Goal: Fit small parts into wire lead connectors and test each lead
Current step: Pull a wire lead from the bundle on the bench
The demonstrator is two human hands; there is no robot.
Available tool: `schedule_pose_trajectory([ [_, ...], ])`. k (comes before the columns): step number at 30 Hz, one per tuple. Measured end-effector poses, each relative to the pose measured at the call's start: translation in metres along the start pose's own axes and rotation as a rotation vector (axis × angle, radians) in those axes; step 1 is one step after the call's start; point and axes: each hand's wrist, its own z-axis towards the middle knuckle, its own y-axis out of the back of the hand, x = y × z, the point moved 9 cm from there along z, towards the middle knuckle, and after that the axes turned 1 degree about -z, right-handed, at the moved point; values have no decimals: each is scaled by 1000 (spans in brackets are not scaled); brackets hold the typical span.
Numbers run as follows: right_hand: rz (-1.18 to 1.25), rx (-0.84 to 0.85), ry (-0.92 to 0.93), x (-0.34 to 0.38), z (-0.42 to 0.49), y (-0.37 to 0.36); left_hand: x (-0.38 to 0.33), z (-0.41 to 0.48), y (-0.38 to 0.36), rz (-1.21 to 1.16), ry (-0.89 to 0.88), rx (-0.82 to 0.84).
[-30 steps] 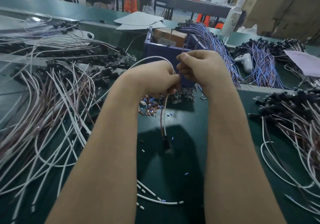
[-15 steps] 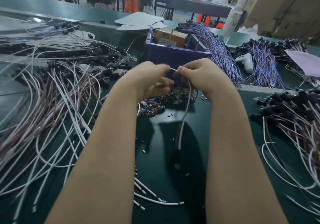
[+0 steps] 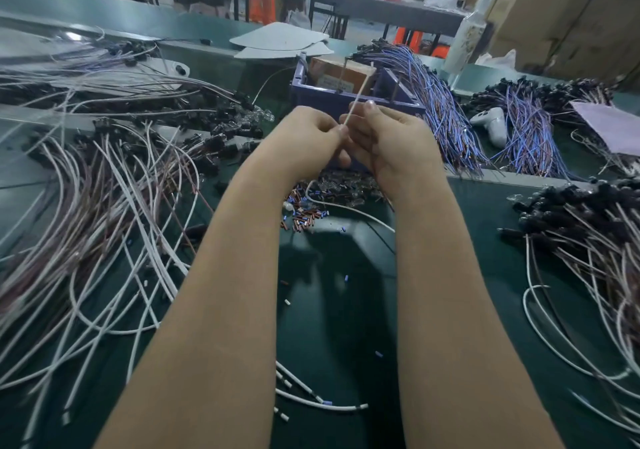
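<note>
Evidently a white wire lead [image 3: 358,93] is pinched by the left hand [image 3: 308,136] and, seemingly, by the curled right hand [image 3: 391,143] too, held nearly upright on the near side of the purple bin [image 3: 320,100] (connector end hidden). The tip should be steadied so that anything fitted goes on squarely.

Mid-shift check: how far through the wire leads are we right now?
Done, probably: the heap of white leads with black connectors on the right looks set aside. In hand: left hand and right hand pinch one thin white wire lead. Left, likely: the sprawling pile of white and brown leads and the loose copper and blue small parts.
</note>
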Motion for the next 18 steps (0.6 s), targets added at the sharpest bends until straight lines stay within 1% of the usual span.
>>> schedule_pose_trajectory([
  [3, 88, 3, -26, -5, -1, -2, 3, 0, -10, 11, 6, 101],
  [8, 170, -40, 14, 1, 0, 3, 8, -3, -23, 109, 43, 245],
  [13, 144, -80, 34, 0, 0, 7, 9, -8, -31, 217, 67, 355],
  [18, 67, -105, 43, -3, 1, 8, 5, -10, -30, 363, 49, 385],
])
